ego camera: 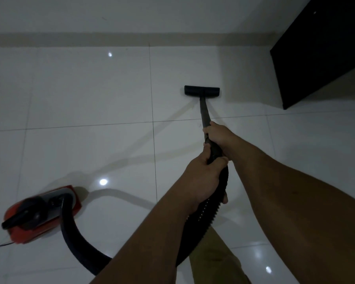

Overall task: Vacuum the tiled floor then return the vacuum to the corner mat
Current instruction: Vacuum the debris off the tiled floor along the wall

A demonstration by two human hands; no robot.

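Below me, both my hands grip the vacuum's black wand (205, 113). My right hand (217, 134) is the farther one, fingers curled around the wand's upper part; my left hand (203, 177) is nearer, fingers wrapped around the handle where the ribbed black hose (74, 238) joins. The wand slants forward to the flat black floor nozzle (201, 91), resting on the glossy white tiled floor (90, 99) near the wall's beige skirting (111, 38). The red vacuum body (43, 214) sits on the tiles at my lower left, its hose looping toward my hands. A dark cabinet (320, 50) stands at upper right.
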